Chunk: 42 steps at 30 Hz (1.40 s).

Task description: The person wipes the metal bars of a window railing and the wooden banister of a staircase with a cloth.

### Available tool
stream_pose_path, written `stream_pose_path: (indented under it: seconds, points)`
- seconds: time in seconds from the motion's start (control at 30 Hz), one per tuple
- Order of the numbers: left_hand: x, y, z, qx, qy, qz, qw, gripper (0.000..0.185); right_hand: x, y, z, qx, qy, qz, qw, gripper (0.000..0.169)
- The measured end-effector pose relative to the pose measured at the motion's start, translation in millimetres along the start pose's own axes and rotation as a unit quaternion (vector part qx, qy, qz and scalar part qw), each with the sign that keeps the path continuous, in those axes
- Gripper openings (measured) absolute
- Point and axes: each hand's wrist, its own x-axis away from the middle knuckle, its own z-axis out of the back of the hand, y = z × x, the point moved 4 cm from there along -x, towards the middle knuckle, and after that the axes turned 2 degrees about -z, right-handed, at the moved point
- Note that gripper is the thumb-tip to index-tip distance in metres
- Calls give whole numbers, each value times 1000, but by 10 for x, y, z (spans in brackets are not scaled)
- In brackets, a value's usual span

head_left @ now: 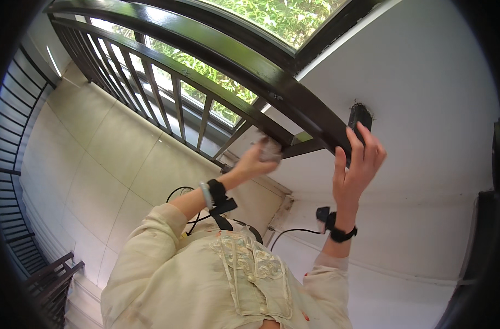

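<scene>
My left hand (252,162) holds a crumpled greyish cloth (270,150), blurred, at the end of the lower rail (270,127) of a dark metal railing. Whether the cloth presses on the rail I cannot tell. At the wall end of the broad, glossy handrail (250,66), my right hand (357,164) rests with thumb and fingers spread around its edge. Just beyond those fingertips, a dark bracket (361,113) joins the white wall (422,98). Both wrists wear black straps; a pale bangle (206,195) circles the left one.
Behind the balusters (178,107) is a dark-framed window (274,24) with green foliage outside. Pale floor tiles (106,164) spread to the left. Stairs (83,304) with another railing (56,275) lie at lower left. A black cable (293,231) hangs by my right wrist.
</scene>
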Motion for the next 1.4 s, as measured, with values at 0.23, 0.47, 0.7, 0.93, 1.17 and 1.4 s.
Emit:
stream_pose_path:
  seconds: [0.23, 0.47, 0.7, 0.93, 1.17, 1.4]
  points:
    - [-105, -745, -73, -272, 29, -80, 959, 78, -103, 69, -504, -20, -129, 12, 991, 55]
    - [-293, -1600, 188, -248, -31, 132, 959, 69, -89, 92, -515, -1, -152, 9, 988, 58]
    - [-304, -214, -17, -186, -85, -33, 978, 62, -93, 105, -535, 11, -147, 3, 989, 60]
    - [-314, -262, -13, -212, -94, -1, 973, 72, -114, 95, -536, 16, -138, 9, 990, 60]
    - [-308, -963, 48, -182, -100, 95, 974, 93, -90, 94, -537, 12, -126, 7, 992, 59]
    - [-330, -866, 170, -195, -93, 92, 972, 79, -122, 63, -533, 17, -112, 14, 994, 60]
